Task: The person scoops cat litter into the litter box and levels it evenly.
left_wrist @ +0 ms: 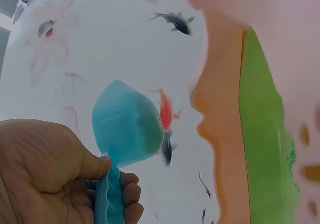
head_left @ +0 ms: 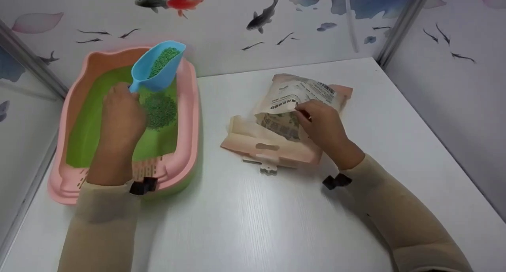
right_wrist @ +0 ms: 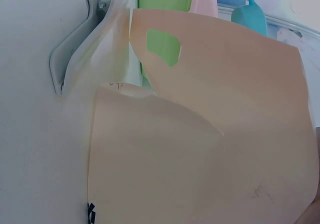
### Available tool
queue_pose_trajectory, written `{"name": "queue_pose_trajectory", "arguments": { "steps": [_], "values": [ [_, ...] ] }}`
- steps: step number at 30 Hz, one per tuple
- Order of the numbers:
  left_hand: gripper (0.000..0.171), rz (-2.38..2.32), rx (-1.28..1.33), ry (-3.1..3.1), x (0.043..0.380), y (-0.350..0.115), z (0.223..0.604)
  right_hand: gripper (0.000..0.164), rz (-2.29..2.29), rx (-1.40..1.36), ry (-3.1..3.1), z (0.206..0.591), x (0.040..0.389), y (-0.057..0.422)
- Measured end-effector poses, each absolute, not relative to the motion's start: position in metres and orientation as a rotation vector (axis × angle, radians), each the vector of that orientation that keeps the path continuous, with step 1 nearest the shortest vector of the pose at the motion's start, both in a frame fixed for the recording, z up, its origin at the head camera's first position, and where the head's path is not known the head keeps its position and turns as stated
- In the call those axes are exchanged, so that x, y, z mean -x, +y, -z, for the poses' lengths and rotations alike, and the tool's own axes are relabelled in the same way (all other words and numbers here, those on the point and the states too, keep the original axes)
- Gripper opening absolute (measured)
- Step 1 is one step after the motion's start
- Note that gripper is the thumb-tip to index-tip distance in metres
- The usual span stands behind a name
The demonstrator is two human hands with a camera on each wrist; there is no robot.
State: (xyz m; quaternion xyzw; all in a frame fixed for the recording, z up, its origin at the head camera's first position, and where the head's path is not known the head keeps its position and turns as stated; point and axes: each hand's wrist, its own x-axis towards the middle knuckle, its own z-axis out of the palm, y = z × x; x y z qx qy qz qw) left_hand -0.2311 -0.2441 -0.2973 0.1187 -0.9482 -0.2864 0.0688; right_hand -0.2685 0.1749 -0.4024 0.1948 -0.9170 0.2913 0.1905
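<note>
My left hand [head_left: 123,116] grips the handle of a blue scoop [head_left: 168,79], raised over the cat litter box [head_left: 187,118]. Green pellets [head_left: 164,61] lie in the scoop's bowl, and more form a pile [head_left: 159,112] on the box's green floor. In the left wrist view, the thumb presses along the twisted scoop handle [left_wrist: 110,199]. My right hand [head_left: 326,125] pinches the torn mouth of a pale pink printed bag [head_left: 292,92] lying on the table. The bag's side [right_wrist: 200,159] fills most of the right wrist view, hiding nearly all of that hand.
The bag's top flap [head_left: 237,142] with its handle slot lies toward me, a small pale clip [head_left: 269,169] at its edge. Printed fish panels [head_left: 221,31] stand behind the white table [head_left: 245,224], with another panel [head_left: 454,66] at the right.
</note>
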Motion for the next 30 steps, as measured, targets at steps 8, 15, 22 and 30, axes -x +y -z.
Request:
{"name": "queue_pose_trajectory", "arguments": {
  "steps": [8,15,22,30],
  "values": [
    [0.046,0.833,-0.383,-2.872,0.238,-0.263,0.296,0.015,-0.806,-0.542,-2.585,0.401,0.268,0.175],
    [0.047,0.763,-0.404,-2.872,0.244,-0.282,0.304,0.016,-0.796,-0.565,-2.562,0.403,0.268,0.175],
    [0.047,0.741,-0.463,-2.944,0.248,-0.301,0.305,0.018,-0.805,-0.55,-2.576,0.406,0.268,0.176],
    [0.037,0.725,-0.6,-2.98,0.257,-0.318,0.305,0.017,-0.806,-0.539,-2.596,0.403,0.267,0.175]
  ]
}}
